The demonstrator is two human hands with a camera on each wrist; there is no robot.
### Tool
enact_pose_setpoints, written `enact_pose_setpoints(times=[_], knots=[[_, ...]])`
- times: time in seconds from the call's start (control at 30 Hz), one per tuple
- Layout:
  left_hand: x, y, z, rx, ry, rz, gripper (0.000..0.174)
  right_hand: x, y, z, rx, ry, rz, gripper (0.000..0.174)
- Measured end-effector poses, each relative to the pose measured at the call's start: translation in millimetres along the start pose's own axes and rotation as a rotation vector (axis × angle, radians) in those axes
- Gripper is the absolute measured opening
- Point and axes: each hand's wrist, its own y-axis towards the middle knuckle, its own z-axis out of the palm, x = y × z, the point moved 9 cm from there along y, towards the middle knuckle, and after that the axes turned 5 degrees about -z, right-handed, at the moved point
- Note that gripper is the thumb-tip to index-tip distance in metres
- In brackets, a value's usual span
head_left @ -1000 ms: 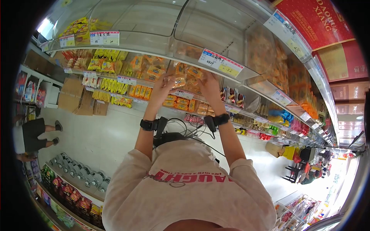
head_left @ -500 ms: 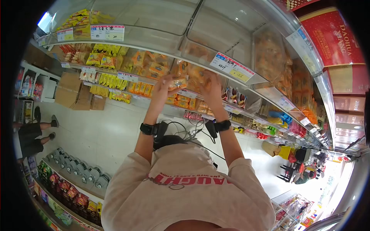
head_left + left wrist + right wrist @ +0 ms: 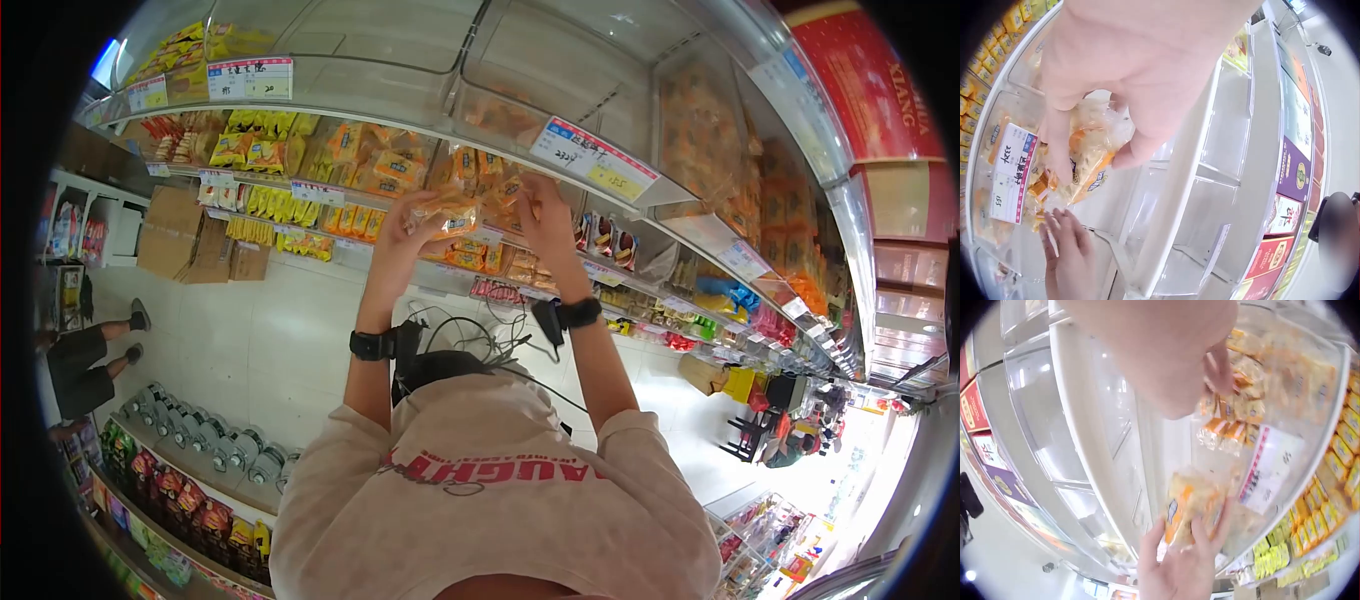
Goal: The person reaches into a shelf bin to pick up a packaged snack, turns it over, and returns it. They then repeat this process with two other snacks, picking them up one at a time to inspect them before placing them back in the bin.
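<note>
My left hand (image 3: 405,240) grips a clear and orange snack packet (image 3: 455,217) at the front of a shelf bin. The left wrist view shows its thumb and fingers around crinkled wrappers (image 3: 1094,150). In the right wrist view the same packet (image 3: 1188,509) lies across the left fingers. My right hand (image 3: 548,225) reaches into the clear bin beside it, fingers loosely bent among small orange packets (image 3: 1235,415). From the left wrist view, the right hand (image 3: 1072,256) has its fingertips right at the packets, its fingers spread rather than curled round one.
A clear shelf lip with a price tag (image 3: 595,160) overhangs the bin. Yellow packets (image 3: 250,150) fill bins to the left, and more orange packets (image 3: 780,220) are stacked at right. Cables (image 3: 470,335) hang between the wrists. Cardboard boxes (image 3: 170,230) stand on the floor.
The left hand has drawn back from the bin and slightly left, bringing the packet out over the shelf edge. The right hand stays at the bin, its fingers shifting among the packets.
</note>
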Motion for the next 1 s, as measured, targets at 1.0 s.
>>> enact_pose_setpoints(times=[1.0], knots=[[-15.9, -33.4, 165.5, 0.509, 0.627, 0.092, 0.036, 88.3, -147.5, -175.7, -0.275, 0.107, -0.645, 0.058]])
